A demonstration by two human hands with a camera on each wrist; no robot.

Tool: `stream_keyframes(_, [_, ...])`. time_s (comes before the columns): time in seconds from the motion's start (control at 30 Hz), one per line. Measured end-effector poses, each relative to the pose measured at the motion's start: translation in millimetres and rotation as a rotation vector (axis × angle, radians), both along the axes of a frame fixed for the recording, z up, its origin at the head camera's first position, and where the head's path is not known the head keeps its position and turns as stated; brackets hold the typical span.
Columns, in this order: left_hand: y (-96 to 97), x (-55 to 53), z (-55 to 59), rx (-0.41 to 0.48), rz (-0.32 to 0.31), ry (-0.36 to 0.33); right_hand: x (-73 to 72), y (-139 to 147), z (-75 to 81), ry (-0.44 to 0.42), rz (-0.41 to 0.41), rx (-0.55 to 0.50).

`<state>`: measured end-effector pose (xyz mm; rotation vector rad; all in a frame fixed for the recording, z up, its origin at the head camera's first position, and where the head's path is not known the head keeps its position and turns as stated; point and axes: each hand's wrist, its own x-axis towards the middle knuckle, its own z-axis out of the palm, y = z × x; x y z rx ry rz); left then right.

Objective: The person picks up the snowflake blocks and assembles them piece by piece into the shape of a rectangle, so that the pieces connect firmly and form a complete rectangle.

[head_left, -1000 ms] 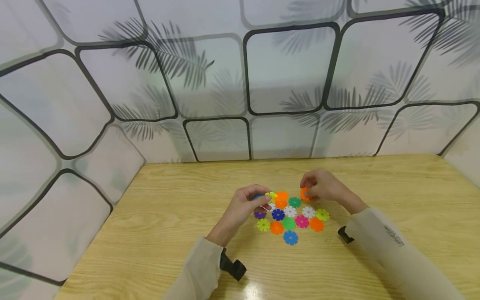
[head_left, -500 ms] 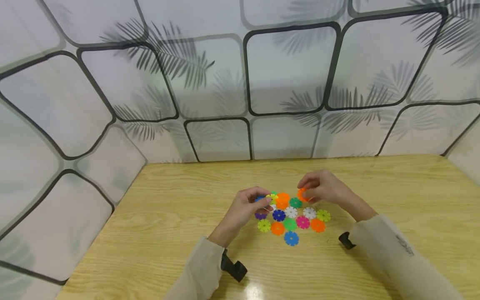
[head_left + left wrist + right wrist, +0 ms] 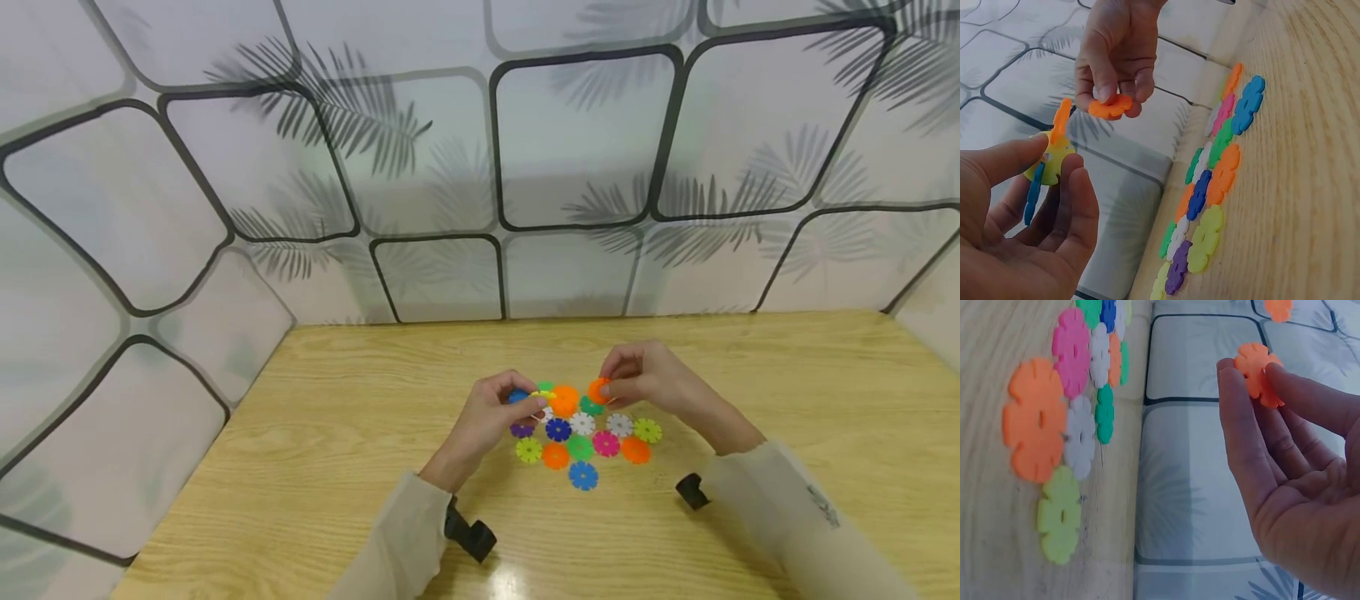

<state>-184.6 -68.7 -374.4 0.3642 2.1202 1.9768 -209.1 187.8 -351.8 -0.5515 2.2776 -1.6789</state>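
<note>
In my left hand (image 3: 491, 417) I pinch a yellow notched snowflake disc (image 3: 1055, 164) between thumb and fingers. An orange disc (image 3: 1060, 125) and a blue disc (image 3: 1034, 195) are slotted into it, standing out at opposite sides. My right hand (image 3: 651, 385) holds a single orange snowflake disc (image 3: 1258, 374) between thumb and fingertips, above the table and to the right of the joined discs. In the left wrist view this orange disc (image 3: 1110, 107) is apart from the left hand's pieces. Below both hands, several loose discs lie flat, among them a pink one (image 3: 606, 443).
The wooden table (image 3: 337, 467) carries the loose discs close together, with a blue disc (image 3: 583, 476) nearest to me. Behind the table rises a patterned wall covering (image 3: 435, 150). A black wrist camera mount (image 3: 472, 537) sits under the left sleeve.
My right hand has brought its orange disc slightly left, toward the left hand, and turned it. The yellow disc in my left hand has tilted to look flatter; that hand stays nearly in place.
</note>
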Motion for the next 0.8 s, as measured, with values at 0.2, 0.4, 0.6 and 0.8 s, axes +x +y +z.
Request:
stream_keyframes(0.2, [1.3, 1.1, -0.2, -0.005, 0.015, -0.010, 6.7, -5.6, -1.0, 0.013, 0.033, -0.025])
stream_keyframes(0.4, [2.4, 0.7, -0.1, -0.036, 0.036, -0.006, 10.3, -12.4, 3.9, 0.044, 0.033, -0.034])
stream_keyframes(0.6, [4.3, -0.7, 0.1, -0.046, 0.026, 0.020, 13.0, -15.6, 6.9, 0.109, 0.019, -0.039])
stream_keyframes(0.8, [4.2, 0.9, -1.0, 0.004, -0.008, -0.017, 16.4, -21.2, 5.4, 0.219, 0.011, 0.005])
